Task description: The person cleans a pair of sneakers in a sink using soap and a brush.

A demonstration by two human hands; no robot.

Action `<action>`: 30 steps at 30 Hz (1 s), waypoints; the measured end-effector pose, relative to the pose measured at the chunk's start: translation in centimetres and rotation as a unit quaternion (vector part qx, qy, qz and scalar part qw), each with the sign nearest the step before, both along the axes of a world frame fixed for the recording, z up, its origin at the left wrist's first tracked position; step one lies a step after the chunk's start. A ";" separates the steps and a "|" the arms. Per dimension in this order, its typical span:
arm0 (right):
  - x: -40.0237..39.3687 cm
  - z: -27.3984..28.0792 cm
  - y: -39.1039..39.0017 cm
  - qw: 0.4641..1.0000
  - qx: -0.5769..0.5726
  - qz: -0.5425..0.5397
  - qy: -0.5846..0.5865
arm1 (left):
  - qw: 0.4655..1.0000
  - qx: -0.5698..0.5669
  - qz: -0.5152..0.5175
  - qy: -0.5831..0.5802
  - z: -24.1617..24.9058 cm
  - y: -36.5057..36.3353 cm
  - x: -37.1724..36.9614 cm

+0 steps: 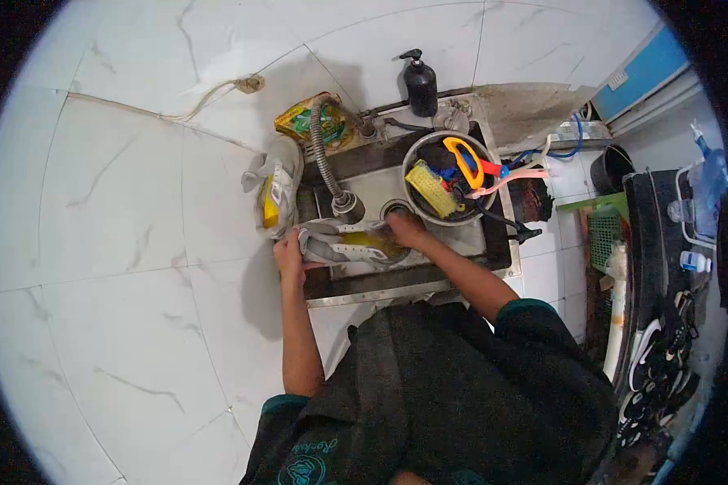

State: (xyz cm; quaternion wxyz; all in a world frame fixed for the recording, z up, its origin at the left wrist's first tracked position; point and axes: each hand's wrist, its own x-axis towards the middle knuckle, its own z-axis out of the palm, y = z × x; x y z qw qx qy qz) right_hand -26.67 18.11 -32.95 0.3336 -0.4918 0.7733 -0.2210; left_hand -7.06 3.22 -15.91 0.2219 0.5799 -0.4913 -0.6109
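Observation:
A grey and white sneaker [319, 246] with a yellow inside lies sideways over the sink [453, 242], below the faucet's spray head [348, 207]. My left hand [288, 255] is closed around its left end. At the other end, my right hand [404, 229] is curled against the shoe; whatever its fingers hold is hidden. The matching sneaker [280, 184] rests on the sink's left edge. Just beyond my right hand stands a round metal basin [407, 167] with a yellow brush [431, 189], an orange-handled brush [463, 162] and other brushes in it.
A black pump bottle [421, 85] and a yellow-green packet [303, 118] stand behind the sink. The flexible faucet hose [323, 149] arches over it. On the right are a green basket [605, 238], a black bucket [613, 167] and a rack with several shoes [645, 356].

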 end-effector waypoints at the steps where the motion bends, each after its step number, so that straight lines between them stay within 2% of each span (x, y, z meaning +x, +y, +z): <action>1: -0.1 -0.2 -0.6 0.999 0.017 0.034 0.028 | 1.000 0.004 -0.002 0.003 0.3 -0.1 0.0; 2: -0.1 -0.3 -1.0 0.996 0.035 0.067 0.055 | 1.000 0.009 -0.004 0.005 0.6 -0.2 0.0; 5: 0.2 3.3 -0.2 0.998 0.025 0.044 0.035 | 1.000 0.023 -0.010 0.011 1.2 -0.7 0.3; 8: 0.4 2.6 0.3 0.991 0.035 0.093 0.088 | 1.000 0.010 -0.005 -0.008 1.6 -0.4 0.3; 11: 0.5 2.2 0.8 1.000 -0.007 0.006 0.000 | 0.999 -0.029 -0.001 -0.026 0.9 -0.1 0.7; 12: 0.3 1.6 0.8 1.000 0.002 0.008 -0.025 | 0.999 -0.046 -0.001 -0.028 0.7 -0.1 0.7; 14: 0.2 -0.4 0.6 0.997 0.019 0.011 -0.076 | 0.983 -0.148 -0.059 -0.090 2.7 1.0 0.3; 15: 0.0 0.0 0.5 0.982 0.087 -0.012 -0.166 | 0.973 -0.189 -0.082 -0.108 2.9 1.2 0.6; 17: -0.4 0.7 -0.1 0.914 0.217 -0.057 -0.337 | 0.949 -0.263 -0.115 -0.133 1.8 1.0 1.5; 20: 0.3 -0.5 -1.4 0.925 0.174 -0.089 -0.327 | 0.936 -0.295 -0.121 -0.149 3.3 2.4 0.8; 22: 0.6 1.1 -1.3 0.988 0.059 -0.035 -0.142 | 0.931 -0.316 -0.125 -0.133 3.9 3.5 0.4; 24: 0.9 0.2 -2.0 0.995 0.005 -0.024 -0.098 | 0.918 -0.361 -0.138 -0.085 3.7 3.6 0.4; 25: 1.4 -3.4 -2.8 0.988 0.014 -0.040 -0.150 | 0.916 -0.367 -0.139 -0.081 4.3 3.8 0.3; 27: 0.6 -5.6 -2.5 0.912 0.036 -0.042 -0.407 | 0.913 -0.376 -0.140 -0.073 6.0 4.6 0.4; 28: -0.2 -5.8 -1.7 0.803 0.049 -0.026 -0.594 | 0.907 -0.386 -0.154 -0.063 5.7 4.4 1.2; 29: -0.7 -5.9 -1.2 0.655 0.061 -0.010 -0.753 | 0.902 -0.394 -0.169 -0.053 5.0 3.9 2.6; 30: -0.6 -7.2 -1.7 0.578 0.060 0.000 -0.814 | 0.896 -0.402 -0.184 -0.043 4.7 3.7 3.7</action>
